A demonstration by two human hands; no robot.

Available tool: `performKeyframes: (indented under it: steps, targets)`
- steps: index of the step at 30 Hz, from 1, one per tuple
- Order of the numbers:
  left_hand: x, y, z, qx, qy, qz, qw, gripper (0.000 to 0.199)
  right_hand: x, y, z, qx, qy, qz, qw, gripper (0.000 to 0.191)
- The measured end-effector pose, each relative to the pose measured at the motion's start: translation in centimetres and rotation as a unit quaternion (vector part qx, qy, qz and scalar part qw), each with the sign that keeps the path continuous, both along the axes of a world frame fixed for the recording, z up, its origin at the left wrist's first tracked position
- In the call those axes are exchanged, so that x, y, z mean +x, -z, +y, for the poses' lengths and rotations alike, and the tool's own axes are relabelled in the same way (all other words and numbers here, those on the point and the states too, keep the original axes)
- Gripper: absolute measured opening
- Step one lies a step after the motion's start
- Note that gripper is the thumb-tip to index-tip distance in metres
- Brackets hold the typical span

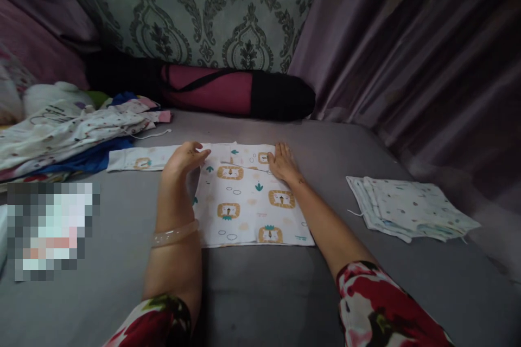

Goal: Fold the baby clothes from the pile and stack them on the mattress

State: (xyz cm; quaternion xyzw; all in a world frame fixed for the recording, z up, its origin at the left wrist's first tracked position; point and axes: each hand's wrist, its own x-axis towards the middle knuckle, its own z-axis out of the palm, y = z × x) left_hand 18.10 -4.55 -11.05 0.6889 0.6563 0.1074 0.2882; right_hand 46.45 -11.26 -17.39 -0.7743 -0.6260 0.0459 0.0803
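A white baby shirt (pixel 242 195) printed with tan lion faces and green leaves lies flat in front of me. One sleeve (pixel 126 159) stretches out to the left, while a folded layer crosses the upper part of the body. At the base of that sleeve, my left hand (pixel 187 158) touches the cloth, thumb and index finger apart and the other fingers partly hidden. Along the upper right edge, my right hand (pixel 284 161) rests flat on the shirt with its thumb spread from the straight fingers.
Folded pale printed clothes (pixel 411 209) are stacked on the grey sheet (pixel 260 293) at right. Loose clothes (pixel 89 130) heap up at far left. A long black and maroon bag (pixel 211 89) lies along the wall, and purple curtains (pixel 366 38) hang at right. A pixelated patch covers the lower left.
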Motion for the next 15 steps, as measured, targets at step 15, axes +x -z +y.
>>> performKeyframes:
  steps: [15]
  targets:
    - [0.0,-0.6,-0.5,0.021,-0.030,-0.015,0.999,0.047,-4.8,-0.6,0.7,-0.004,-0.047,0.015,0.999,0.056]
